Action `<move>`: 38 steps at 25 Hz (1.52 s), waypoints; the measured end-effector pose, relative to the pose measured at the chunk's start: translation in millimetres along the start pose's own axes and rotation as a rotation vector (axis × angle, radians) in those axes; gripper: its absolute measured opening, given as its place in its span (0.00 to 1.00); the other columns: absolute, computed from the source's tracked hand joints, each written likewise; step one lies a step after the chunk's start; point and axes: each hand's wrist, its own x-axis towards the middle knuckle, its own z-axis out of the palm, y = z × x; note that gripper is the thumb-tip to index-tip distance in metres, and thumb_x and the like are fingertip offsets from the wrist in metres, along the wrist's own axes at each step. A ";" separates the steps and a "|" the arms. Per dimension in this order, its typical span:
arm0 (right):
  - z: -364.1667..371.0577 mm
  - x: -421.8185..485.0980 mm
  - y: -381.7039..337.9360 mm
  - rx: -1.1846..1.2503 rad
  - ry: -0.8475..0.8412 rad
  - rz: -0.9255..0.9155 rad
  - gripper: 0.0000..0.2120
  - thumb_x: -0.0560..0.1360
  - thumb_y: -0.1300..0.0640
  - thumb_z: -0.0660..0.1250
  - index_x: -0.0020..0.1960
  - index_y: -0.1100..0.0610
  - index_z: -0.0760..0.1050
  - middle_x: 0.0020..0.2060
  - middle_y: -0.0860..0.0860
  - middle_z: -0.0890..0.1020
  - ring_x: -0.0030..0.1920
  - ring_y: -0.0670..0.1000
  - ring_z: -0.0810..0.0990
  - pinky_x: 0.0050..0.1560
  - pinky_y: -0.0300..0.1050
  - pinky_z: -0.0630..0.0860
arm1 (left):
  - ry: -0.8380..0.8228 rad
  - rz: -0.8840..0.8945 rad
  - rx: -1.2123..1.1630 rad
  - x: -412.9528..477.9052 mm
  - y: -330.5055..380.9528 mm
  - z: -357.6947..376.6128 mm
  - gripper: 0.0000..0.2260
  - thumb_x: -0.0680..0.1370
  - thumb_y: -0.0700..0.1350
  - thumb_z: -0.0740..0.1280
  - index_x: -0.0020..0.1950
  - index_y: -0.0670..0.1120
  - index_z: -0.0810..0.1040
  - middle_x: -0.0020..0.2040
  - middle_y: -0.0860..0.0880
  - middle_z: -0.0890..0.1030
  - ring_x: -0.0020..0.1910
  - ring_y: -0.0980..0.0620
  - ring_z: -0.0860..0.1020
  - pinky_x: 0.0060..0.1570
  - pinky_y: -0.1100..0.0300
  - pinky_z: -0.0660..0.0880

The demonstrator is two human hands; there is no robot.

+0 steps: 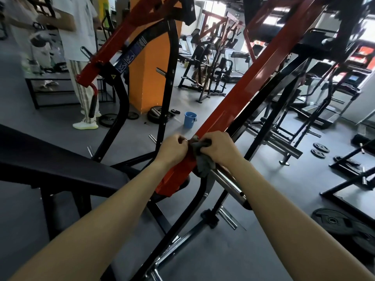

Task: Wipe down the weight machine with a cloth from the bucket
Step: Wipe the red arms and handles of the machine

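Note:
The weight machine has a black frame and a long red lever arm [239, 100] running diagonally from upper right to the centre. A grey cloth [204, 161] is bunched on the red arm where a chrome weight peg [229, 183] sticks out. My right hand [220, 148] grips the cloth against the arm. My left hand [172, 148] is curled at the cloth's left edge on the same arm; what it pinches is partly hidden. A blue bucket [190, 119] stands on the grey floor beyond the arm.
A black padded seat [60, 163] is at my left. A person in white [81, 57] stands at the upper left by the second red arm. Weight plates [332, 221] lie on the floor at right. An orange pillar [150, 67] and other machines fill the background.

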 end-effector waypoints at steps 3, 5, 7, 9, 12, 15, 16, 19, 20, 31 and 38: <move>5.6 -2.1 4.4 0.130 0.039 0.106 0.03 0.73 0.59 0.73 0.47 0.54 0.83 0.44 0.50 0.83 0.46 0.50 0.80 0.46 0.45 0.77 | 0.022 0.044 0.138 -1.1 7.6 2.5 0.11 0.83 0.51 0.63 0.57 0.45 0.79 0.49 0.50 0.80 0.48 0.51 0.77 0.47 0.58 0.71; 4.3 3.1 9.9 0.141 0.039 0.178 0.03 0.74 0.60 0.72 0.45 0.54 0.78 0.46 0.51 0.81 0.46 0.51 0.79 0.42 0.43 0.75 | -0.001 0.068 0.175 -2.8 11.2 4.8 0.11 0.83 0.54 0.64 0.54 0.47 0.77 0.47 0.51 0.80 0.46 0.52 0.78 0.47 0.57 0.73; 0.7 10.7 14.1 0.138 -0.006 0.226 0.04 0.75 0.62 0.70 0.45 0.55 0.77 0.47 0.52 0.80 0.46 0.52 0.79 0.40 0.43 0.76 | -0.023 0.090 0.213 -4.3 10.9 6.0 0.10 0.82 0.55 0.66 0.52 0.48 0.74 0.45 0.52 0.78 0.44 0.54 0.77 0.47 0.58 0.74; -3.0 17.1 15.1 0.120 -0.059 0.254 0.05 0.76 0.64 0.68 0.46 0.55 0.77 0.49 0.54 0.80 0.47 0.53 0.80 0.38 0.42 0.75 | -0.025 0.119 0.288 -1.4 10.4 4.5 0.11 0.81 0.55 0.68 0.54 0.48 0.74 0.47 0.51 0.78 0.46 0.53 0.76 0.48 0.56 0.74; -3.5 18.9 16.4 0.090 -0.099 0.309 0.06 0.77 0.66 0.64 0.51 0.59 0.78 0.51 0.57 0.79 0.50 0.57 0.81 0.40 0.44 0.75 | -0.065 0.099 0.327 5.1 11.6 0.5 0.12 0.80 0.55 0.70 0.53 0.49 0.72 0.48 0.51 0.77 0.48 0.51 0.75 0.49 0.56 0.73; -3.1 15.8 19.0 0.083 -0.163 0.354 0.12 0.78 0.65 0.61 0.59 0.64 0.78 0.53 0.60 0.79 0.50 0.58 0.80 0.44 0.48 0.75 | -0.077 0.083 0.327 3.8 13.9 0.4 0.12 0.81 0.54 0.70 0.53 0.49 0.71 0.48 0.52 0.76 0.48 0.51 0.75 0.49 0.56 0.72; -3.9 14.9 18.4 0.078 -0.187 0.343 0.12 0.78 0.63 0.61 0.59 0.64 0.78 0.52 0.59 0.80 0.49 0.57 0.80 0.44 0.48 0.75 | -0.079 0.083 0.335 3.5 14.7 1.0 0.12 0.81 0.54 0.69 0.54 0.49 0.71 0.49 0.51 0.76 0.49 0.51 0.75 0.49 0.56 0.72; -5.2 13.5 9.0 0.136 -0.111 0.275 0.08 0.77 0.60 0.66 0.54 0.59 0.79 0.47 0.54 0.81 0.46 0.54 0.81 0.45 0.49 0.80 | -0.070 0.087 0.350 5.0 13.9 1.3 0.13 0.81 0.53 0.69 0.57 0.46 0.74 0.50 0.50 0.77 0.50 0.50 0.76 0.49 0.55 0.73; -4.5 12.2 6.4 0.152 -0.071 0.269 0.06 0.77 0.59 0.67 0.53 0.57 0.79 0.45 0.53 0.81 0.45 0.53 0.81 0.44 0.48 0.80 | -0.066 0.089 0.350 6.3 14.0 0.6 0.13 0.81 0.53 0.69 0.58 0.45 0.75 0.50 0.49 0.77 0.50 0.50 0.75 0.49 0.55 0.72; 9.5 7.2 5.2 0.046 -0.023 0.288 0.06 0.77 0.61 0.63 0.53 0.61 0.76 0.43 0.53 0.78 0.45 0.55 0.77 0.42 0.46 0.72 | -0.145 0.034 0.323 16.3 16.2 -3.4 0.16 0.80 0.55 0.70 0.59 0.46 0.74 0.51 0.49 0.77 0.52 0.49 0.76 0.54 0.52 0.75; 12.1 -1.3 2.3 0.076 0.026 0.295 0.06 0.76 0.63 0.63 0.51 0.58 0.76 0.47 0.55 0.81 0.49 0.58 0.80 0.44 0.47 0.72 | -0.114 0.048 0.258 9.9 10.5 -1.4 0.12 0.80 0.54 0.70 0.54 0.48 0.74 0.49 0.50 0.77 0.50 0.51 0.75 0.50 0.55 0.73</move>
